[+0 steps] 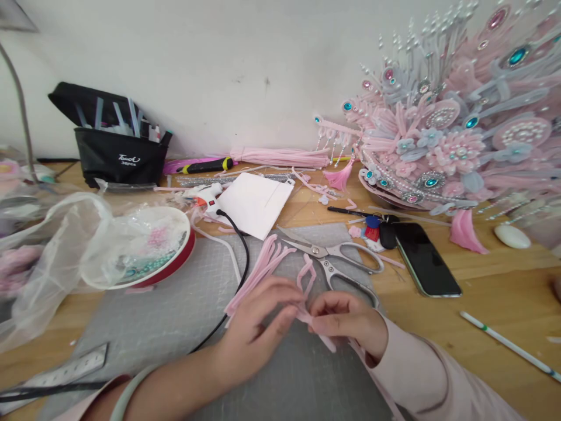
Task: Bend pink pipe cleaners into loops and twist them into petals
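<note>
My left hand (263,324) and my right hand (348,321) meet over the grey cutting mat (170,333). Both pinch a pink pipe cleaner (305,273), whose bent, looped end rises above the fingers while another end sticks out below. A pink strand also trails under my right wrist. Behind my left hand lies a bundle of cut pink pipe cleaners (263,266). Just beyond my right hand, metal scissors (326,257) rest with their blades apart. My fingers hide part of the held piece.
A red-rimmed bowl of beads (182,263), a hot glue gun (209,196) with black cord and a white card (258,202) lie behind. To the right are a phone (425,257), a white pen (508,342) and a large beaded pink headdress (451,134). A black pouch (120,155) stands back left.
</note>
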Demonstrator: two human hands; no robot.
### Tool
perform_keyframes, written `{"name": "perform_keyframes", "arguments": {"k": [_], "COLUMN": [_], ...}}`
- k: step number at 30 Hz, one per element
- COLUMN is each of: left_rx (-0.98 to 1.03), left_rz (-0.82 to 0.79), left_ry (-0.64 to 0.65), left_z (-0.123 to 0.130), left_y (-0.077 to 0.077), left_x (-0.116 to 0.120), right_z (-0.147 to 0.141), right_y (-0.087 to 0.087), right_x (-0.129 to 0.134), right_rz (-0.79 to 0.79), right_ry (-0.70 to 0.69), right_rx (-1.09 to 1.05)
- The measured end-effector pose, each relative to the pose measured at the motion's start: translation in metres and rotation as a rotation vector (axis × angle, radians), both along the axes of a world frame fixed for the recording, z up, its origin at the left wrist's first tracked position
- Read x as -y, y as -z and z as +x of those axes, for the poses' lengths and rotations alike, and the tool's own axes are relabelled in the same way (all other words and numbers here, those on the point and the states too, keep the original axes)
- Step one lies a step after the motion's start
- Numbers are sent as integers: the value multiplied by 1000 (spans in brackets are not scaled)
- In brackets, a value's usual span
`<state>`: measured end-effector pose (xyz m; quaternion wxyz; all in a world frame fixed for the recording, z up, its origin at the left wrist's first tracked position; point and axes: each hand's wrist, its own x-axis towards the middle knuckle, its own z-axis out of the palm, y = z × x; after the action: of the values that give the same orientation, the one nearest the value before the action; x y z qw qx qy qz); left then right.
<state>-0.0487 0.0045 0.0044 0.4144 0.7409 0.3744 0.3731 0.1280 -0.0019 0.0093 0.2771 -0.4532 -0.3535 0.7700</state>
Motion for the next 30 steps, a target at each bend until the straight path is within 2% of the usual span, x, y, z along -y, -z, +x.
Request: {"name": "perform_keyframes", "arguments": {"k": [2, 4, 6, 8, 12, 15, 19, 22, 30], "left_rx": [175, 297, 369, 420, 436, 349, 242, 234, 395], "left_rz": [-346, -648, -840, -937, -948, -864, -762, -730, -785], "left_ry": [-51, 12, 77, 105, 124, 119, 86, 92, 164], "left_z": [5, 8, 10, 10, 9, 8, 7, 6, 7], "left_y": [2, 4, 5, 5, 3, 2, 1, 2, 4], "left_x": [-2, -3, -4, -4, -2, -1, -2, -2, -2], "right_z": [-1, -1, -1, -1, -1, -3, -3, -3, -5], "right_y": [1, 2, 1, 1, 2, 5, 6, 4, -7], "right_x": [1, 2, 3, 4, 6, 7, 7, 7, 9], "right_rz": [171, 334, 459, 535, 491, 434, 468, 518, 778], "right_ry": [31, 39, 32, 18, -55, -104, -79, -67, 16], "right_rx": [-18, 6, 79, 136, 101, 83, 94, 106, 112]}}
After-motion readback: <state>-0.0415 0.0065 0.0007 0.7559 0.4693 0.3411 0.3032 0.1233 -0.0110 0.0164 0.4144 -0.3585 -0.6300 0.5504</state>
